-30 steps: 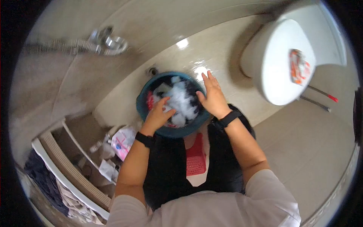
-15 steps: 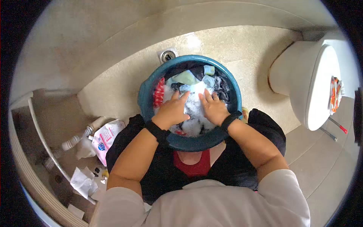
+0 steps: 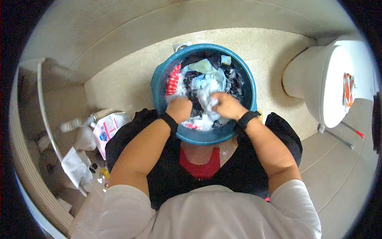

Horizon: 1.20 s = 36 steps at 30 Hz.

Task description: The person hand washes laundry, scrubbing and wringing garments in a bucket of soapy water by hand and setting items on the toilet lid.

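Clothes [image 3: 203, 67], crumpled and foamy in a round basin [image 3: 203, 138] — left fingers [image 3: 187, 105] and right fingers [image 3: 219, 96] curled, hold unclear

- The left hand [image 3: 179, 109], spread open over the suds [image 3: 205, 122] half a second ago, is now curled into a fist.
- The right hand [image 3: 229, 106], likewise flat before, now bunches foamy pale-blue cloth [image 3: 211, 81].
- The suds are thinner in the middle, baring more pale-blue cloth.
- The blue basin [image 3: 205, 137] now partly hides the floor drain [image 3: 181, 46] on its far side.
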Motion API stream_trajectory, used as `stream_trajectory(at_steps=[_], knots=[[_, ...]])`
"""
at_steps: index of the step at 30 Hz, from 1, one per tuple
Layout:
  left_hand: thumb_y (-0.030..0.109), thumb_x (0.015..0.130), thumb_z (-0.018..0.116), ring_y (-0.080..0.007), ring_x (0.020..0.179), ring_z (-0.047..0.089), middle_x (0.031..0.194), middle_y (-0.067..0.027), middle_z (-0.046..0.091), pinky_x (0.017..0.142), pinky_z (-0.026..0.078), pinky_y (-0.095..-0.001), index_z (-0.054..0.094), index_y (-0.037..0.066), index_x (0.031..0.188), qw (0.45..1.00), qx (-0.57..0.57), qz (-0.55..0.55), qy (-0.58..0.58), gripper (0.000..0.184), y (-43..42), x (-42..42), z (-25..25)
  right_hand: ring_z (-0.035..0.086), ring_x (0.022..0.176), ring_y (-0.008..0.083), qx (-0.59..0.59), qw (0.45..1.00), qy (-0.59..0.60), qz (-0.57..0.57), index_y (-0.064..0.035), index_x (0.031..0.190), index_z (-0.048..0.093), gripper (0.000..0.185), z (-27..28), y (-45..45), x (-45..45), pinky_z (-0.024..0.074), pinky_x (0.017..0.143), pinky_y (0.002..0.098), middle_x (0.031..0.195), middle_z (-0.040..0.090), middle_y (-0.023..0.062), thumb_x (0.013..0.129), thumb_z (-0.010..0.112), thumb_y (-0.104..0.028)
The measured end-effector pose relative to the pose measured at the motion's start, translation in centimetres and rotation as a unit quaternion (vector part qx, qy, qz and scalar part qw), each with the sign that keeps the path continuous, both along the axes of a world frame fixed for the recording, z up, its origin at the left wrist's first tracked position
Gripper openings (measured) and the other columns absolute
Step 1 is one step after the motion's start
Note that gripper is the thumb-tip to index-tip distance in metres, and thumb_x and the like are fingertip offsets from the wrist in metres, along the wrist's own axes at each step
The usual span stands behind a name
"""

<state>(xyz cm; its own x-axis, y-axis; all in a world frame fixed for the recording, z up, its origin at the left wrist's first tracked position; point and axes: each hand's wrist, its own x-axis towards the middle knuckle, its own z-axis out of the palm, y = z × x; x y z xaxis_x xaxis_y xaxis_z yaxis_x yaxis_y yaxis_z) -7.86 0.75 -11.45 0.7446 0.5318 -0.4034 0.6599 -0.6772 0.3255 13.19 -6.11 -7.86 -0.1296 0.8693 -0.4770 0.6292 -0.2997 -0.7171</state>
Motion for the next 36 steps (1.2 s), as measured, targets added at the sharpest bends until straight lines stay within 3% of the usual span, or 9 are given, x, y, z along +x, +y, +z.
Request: stream_trajectory(at_steps=[4,7,9,16,22,26,28,32,36], knots=[[0.016,0.059,0.065,-0.0291,0.063,0.062,0.065,-0.0170,0.063,0.061,0.050,-0.0355,0.063,0.000,0.065,0.981,-0.132,0.103,-0.101,0.017,2.3,0.2,4.0,0.055,0.076,0.0105,-0.024,0.965,0.218,-0.143,-0.0053,0.088,0.058,0.020,5.5,-0.3,0.5,0.0453,0.071,0.0260,0.080,0.060,0.0002,0.070,0.055,0.003],[0.009,0.063,0.065,-0.0181,0.056,0.056,0.062,-0.0076,0.059,0.052,0.045,-0.0311,0.058,0.003,0.066,0.866,-0.290,0.304,-0.272,0.009,3.6,-0.9,8.2,0.053,0.073,0.0109,0.099,0.973,0.150,-0.142,-0.0050,0.085,0.055,0.019,8.5,-2.0,1.3,0.0437,0.068,0.0254,0.077,0.056,-0.0022,0.069,0.055,0.005],[0.002,0.069,0.060,-0.0125,0.051,0.049,0.062,0.0007,0.051,0.045,0.039,-0.0270,0.054,0.008,0.072,0.724,-0.405,0.435,-0.349,0.009,3.5,-1.2,10.9,0.060,0.084,0.0247,0.149,0.981,0.018,-0.127,-0.0031,0.093,0.056,0.023,9.2,-3.2,2.4,0.0465,0.077,0.0333,0.086,0.062,0.0122,0.070,0.058,-0.005],[-0.002,0.075,0.057,-0.0129,0.071,0.055,0.077,-0.0020,0.054,0.065,0.048,-0.0261,0.052,0.006,0.081,0.576,-0.544,0.262,-0.551,0.011,0.0,2.1,22.1,0.053,0.109,0.0294,0.364,0.927,-0.078,-0.049,0.0039,0.122,0.045,0.064,12.2,-6.3,-1.4,0.0389,0.097,0.0354,0.116,0.054,0.0202,0.075,0.072,-0.031],[0.004,0.079,0.062,-0.0123,0.081,0.057,0.085,-0.0008,0.057,0.077,0.048,-0.0292,0.053,0.009,0.088,0.644,-0.499,0.174,-0.553,0.014,-0.6,3.1,28.6,0.060,0.084,0.0150,0.143,0.947,0.205,-0.203,0.0038,0.105,0.056,0.029,15.7,-2.7,-2.2,0.0487,0.074,0.0276,0.092,0.063,0.0087,0.088,0.056,-0.020],[0.003,0.075,0.062,-0.0179,0.099,0.055,0.109,-0.0083,0.056,0.086,0.045,-0.0329,0.045,0.004,0.124,0.635,-0.450,0.359,-0.515,0.051,-2.1,-0.4,23.7,0.059,0.076,0.0137,0.209,0.866,0.350,-0.290,0.0007,0.100,0.059,0.022,17.7,-3.8,-1.7,0.0483,0.068,0.0282,0.089,0.063,0.0054,0.085,0.045,-0.005],[0.011,0.070,0.068,-0.0258,0.107,0.052,0.118,-0.0129,0.054,0.092,0.041,-0.0350,0.036,0.001,0.132,0.793,-0.290,0.358,-0.398,0.071,-2.1,-1.3,15.3,0.059,0.077,0.0132,0.216,0.868,0.362,-0.261,-0.0002,0.102,0.059,0.023,18.6,-3.9,-1.7,0.0476,0.069,0.0262,0.091,0.063,0.0044,0.085,0.045,-0.006],[0.025,0.063,0.076,-0.0301,0.117,0.045,0.126,-0.0203,0.048,0.095,0.038,-0.0343,0.040,-0.005,0.128,0.899,-0.038,0.231,-0.371,0.080,-4.7,1.5,9.6,0.058,0.081,0.0125,0.262,0.796,0.479,-0.261,-0.0013,0.103,0.055,0.019,23.2,-3.6,-1.7,0.0479,0.072,0.0253,0.090,0.061,0.0043,0.089,0.046,-0.012],[0.018,0.080,0.062,-0.0285,0.099,0.057,0.110,-0.0132,0.059,0.086,0.044,-0.0363,0.053,0.001,0.114,0.752,-0.323,0.284,-0.500,0.040,-5.0,3.7,13.9,0.058,0.083,0.0147,0.306,0.810,0.404,-0.295,-0.0004,0.109,0.051,0.023,28.2,-2.4,-0.6,0.0487,0.074,0.0266,0.093,0.059,0.0063,0.090,0.044,-0.012]])
